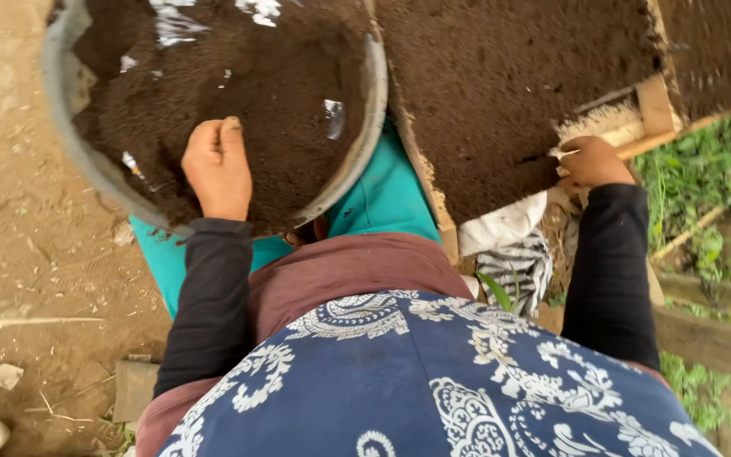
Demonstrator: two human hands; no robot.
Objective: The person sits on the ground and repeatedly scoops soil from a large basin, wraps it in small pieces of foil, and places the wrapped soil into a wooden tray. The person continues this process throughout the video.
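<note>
Dark soil fills the round grey basin at the far left of your view, and your left hand is sunk into it near the basin's near rim, fingers curled into a loose fist that seems to close on a clump of the soil (the fingertips are buried, so how much you hold I cannot tell). A few pale scraps lie on the soil's surface. To the right, a flat bed of the same dark soil stretches away inside a wooden frame, and your right hand rests at its near right edge, clenched around the handle of a pale-bristled brush whose bristles touch the soil. Just beside that hand, nearer you, lie a white cloth and a striped cloth. Green plants show at the far right, bare earth at the left.
</note>
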